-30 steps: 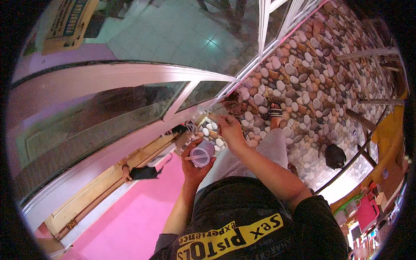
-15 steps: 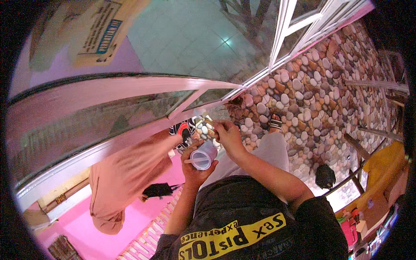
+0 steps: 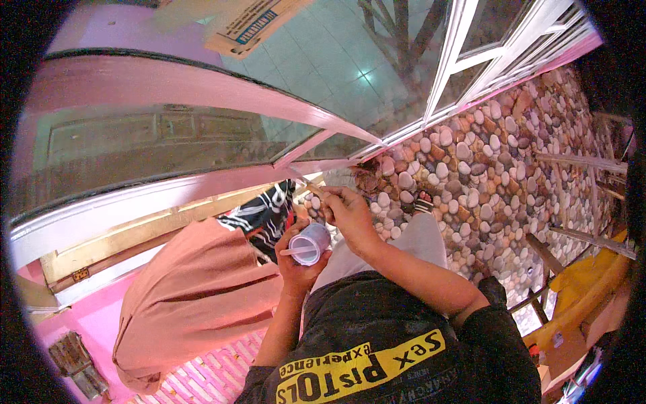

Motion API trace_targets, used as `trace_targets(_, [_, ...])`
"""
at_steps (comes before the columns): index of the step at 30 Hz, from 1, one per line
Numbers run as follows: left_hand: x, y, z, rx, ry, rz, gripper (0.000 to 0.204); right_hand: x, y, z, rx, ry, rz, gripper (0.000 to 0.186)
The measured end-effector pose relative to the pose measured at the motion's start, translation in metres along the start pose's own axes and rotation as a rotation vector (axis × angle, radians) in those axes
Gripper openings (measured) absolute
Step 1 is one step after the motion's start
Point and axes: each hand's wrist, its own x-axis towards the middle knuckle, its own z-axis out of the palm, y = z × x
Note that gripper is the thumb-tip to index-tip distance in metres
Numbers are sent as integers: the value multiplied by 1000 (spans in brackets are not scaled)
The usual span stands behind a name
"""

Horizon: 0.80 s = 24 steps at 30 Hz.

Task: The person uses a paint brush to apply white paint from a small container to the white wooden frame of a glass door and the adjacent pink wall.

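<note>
My left hand (image 3: 294, 266) is wrapped round a translucent plastic cup (image 3: 318, 241), tilted with its mouth towards me. A pale flat stick (image 3: 294, 251) lies across the cup's mouth, and a whitish layer shows inside. Just beyond it, my right hand (image 3: 346, 212) pinches a slim tan-and-white tool (image 3: 311, 186) that looks like a small paintbrush. Its far end reaches the lower edge of the pink window frame (image 3: 316, 166); whether it touches cannot be told.
Close on my left is a person in a long orange-brown garment (image 3: 195, 289) with black-and-white patterned cloth (image 3: 266, 215). Glass panes fill the frames ahead. Pebble-patterned flooring (image 3: 484, 175) spreads to the right, with wooden poles (image 3: 582, 161) at its side. A slatted pink-and-white surface (image 3: 208, 363) lies lower left.
The view has shifted, and the window frames sit differently in it. The person on the left has moved, the garment now spreading nearer my left arm. Both my hands keep their holds.
</note>
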Motion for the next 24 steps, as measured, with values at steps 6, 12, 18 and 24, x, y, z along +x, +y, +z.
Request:
trace_targets(6, [-2, 7, 0, 57, 11, 36, 79, -2, 3, -22, -143, 26, -12, 26])
trace_targets(12, [-8, -8, 0, 24, 4, 26, 79, 25, 52, -69, -96, 156, 65, 20])
trace_targets(18, [-4, -13, -4, -3, -47, 62, 80, 54, 93, -68, -260, 273, -29, 22])
trace_targets(24, [-11, -21, -24, -2, -90, -42, 81, 57, 90, -39, -99, 264, 32, 16])
